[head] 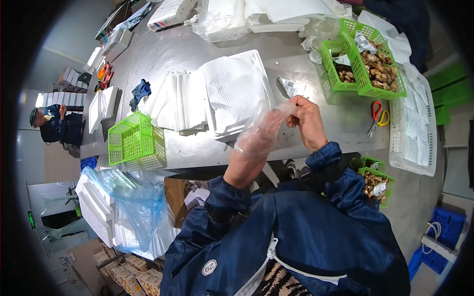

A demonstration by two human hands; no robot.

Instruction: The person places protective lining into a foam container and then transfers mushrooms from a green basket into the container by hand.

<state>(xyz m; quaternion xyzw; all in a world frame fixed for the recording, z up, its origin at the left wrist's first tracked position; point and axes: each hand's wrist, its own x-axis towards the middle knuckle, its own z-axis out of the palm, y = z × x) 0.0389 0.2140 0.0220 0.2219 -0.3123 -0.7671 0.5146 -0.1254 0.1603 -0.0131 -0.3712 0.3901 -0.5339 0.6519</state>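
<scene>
Thin clear plastic (285,109), a bag or a disposable glove, covers my left hand (261,129). Its fingers point up and right inside the film, and their exact pose is blurred. My right hand (309,120) pinches the far end of the plastic between thumb and fingers. Just beyond my left hand, white ribbed sheets (233,88) lie in a white foam tray (255,57). Folded white sheets (177,100) rest against the tray's left side. A small printed packet (292,88) lies on the metal table behind my right hand.
Green baskets of brown knobbly produce (377,70) stand at right, near scissors (374,118) and a white crate (431,129). An empty green basket (129,140) is left, with a blue cloth (140,92) behind. Foam boxes (96,207) stand lower left; a person (61,124) is far left.
</scene>
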